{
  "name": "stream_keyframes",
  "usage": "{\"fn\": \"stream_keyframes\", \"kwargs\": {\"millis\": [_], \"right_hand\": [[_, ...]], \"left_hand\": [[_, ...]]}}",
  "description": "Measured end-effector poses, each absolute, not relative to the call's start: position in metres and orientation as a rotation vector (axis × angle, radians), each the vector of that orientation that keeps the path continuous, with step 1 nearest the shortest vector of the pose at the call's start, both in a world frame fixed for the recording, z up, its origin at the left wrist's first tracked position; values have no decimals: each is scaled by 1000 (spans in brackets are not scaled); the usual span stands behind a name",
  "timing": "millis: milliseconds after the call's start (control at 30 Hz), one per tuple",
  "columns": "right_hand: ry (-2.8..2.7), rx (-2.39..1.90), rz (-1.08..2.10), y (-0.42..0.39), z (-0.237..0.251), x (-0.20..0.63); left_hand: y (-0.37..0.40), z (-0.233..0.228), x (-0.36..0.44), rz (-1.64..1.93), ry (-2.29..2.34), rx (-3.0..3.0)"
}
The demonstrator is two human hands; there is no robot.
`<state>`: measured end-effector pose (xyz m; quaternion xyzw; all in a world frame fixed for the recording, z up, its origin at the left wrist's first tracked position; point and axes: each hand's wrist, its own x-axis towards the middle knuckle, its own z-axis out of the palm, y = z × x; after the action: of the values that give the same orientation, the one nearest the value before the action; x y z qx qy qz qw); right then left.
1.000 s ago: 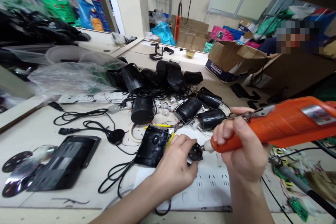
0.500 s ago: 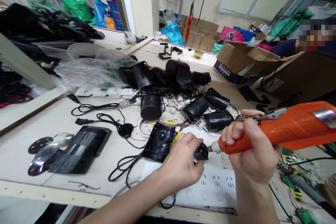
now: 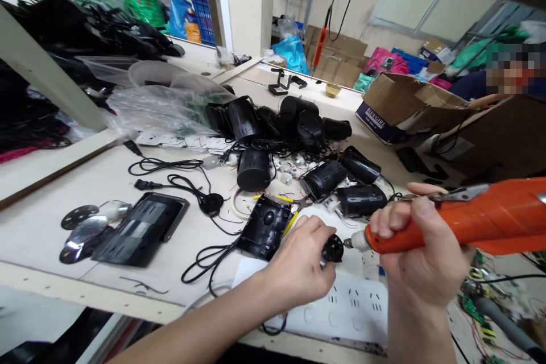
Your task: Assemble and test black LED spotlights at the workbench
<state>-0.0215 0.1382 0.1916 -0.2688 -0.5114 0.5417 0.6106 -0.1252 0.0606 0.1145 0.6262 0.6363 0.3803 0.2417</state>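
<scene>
Round black part sits pinched between the thumb and fingers of the left hand, near the far edge of a white power strip, seemingly turned sideways to face the driver. The right hand is wrapped round an orange electric screwdriver, likely for a firm, level line; whether its bit touches the part, I cannot tell. Just beyond the left hand, a black shell lies on the tabletop, perhaps for easy reach. Farther back, black cylindrical housings are heaped together; behind, to the right, stands an open carton.
</scene>
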Motion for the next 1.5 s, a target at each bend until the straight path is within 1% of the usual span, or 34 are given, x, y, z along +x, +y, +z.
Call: {"fn": "stream_keyframes", "kwargs": {"millis": [767, 1500], "right_hand": [[-1340, -552, 1237, 122, 190, -25], [-1349, -509, 1228, 121, 191, -25]], "left_hand": [[60, 114, -126, 1040, 1730, 1691], [60, 115, -126, 1022, 1726, 1670]]}}
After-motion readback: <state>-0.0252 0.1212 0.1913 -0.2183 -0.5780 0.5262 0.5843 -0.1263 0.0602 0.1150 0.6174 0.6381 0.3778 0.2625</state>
